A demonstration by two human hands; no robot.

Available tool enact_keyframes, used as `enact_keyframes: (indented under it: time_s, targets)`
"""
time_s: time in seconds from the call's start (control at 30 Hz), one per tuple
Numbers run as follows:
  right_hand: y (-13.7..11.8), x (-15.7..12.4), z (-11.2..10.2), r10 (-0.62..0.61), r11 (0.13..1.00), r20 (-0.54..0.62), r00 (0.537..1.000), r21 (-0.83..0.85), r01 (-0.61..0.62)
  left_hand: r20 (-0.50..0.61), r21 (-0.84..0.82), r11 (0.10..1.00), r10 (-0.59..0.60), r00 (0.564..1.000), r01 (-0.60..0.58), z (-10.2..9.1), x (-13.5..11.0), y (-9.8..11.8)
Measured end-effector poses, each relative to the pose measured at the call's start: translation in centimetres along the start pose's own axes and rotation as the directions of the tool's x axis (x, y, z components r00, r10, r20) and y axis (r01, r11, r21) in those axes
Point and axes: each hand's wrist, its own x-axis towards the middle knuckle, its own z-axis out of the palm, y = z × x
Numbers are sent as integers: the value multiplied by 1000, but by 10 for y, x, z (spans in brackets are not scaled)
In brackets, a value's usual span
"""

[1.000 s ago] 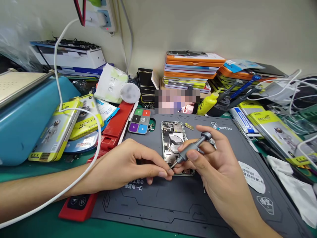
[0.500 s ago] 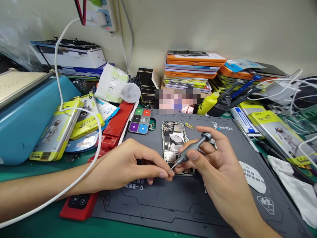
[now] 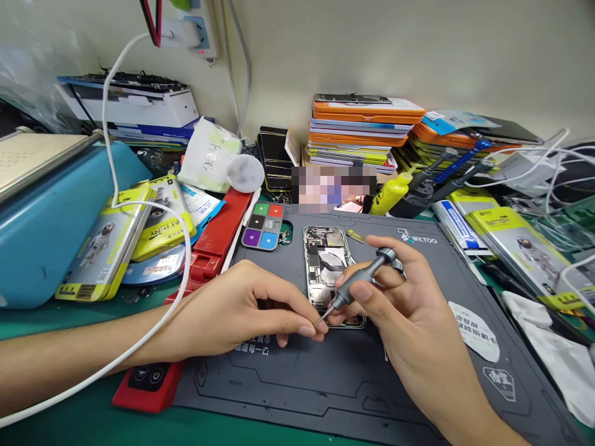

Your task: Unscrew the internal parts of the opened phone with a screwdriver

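My right hand is closed around a grey screwdriver, tilted with its thin shaft pointing down and left. Its tip meets the pinched thumb and forefinger of my left hand; whatever lies between those fingertips is too small or hidden to make out. Behind the fingers an opened phone lies on the dark grey mat, its inner parts bare. My hands cover its lower end. A small yellowish piece sits beside the phone's upper right corner.
A tray of coloured squares and a long red device lie left of the phone. A white cable loops over my left forearm. Yellow battery boxes and a tool holder stand right. Orange cases are stacked behind.
Almost nothing differs. The screwdriver and my right hand have shifted very slightly; both hands keep the same grip.
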Motion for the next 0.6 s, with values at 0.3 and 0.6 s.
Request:
enact_keyframes:
  time_s: [0.3, 0.6]
  targets:
    - [0, 0, -1, 11, 1000, 6, 1000, 4, -11, 1, -47, 999, -3, 1000, 3, 1, 3, 0]
    - [0, 0, -1, -3, 1000, 22, 1000, -5, 3, 7, -9, 1000, 3, 1000, -2, -1, 1, 0]
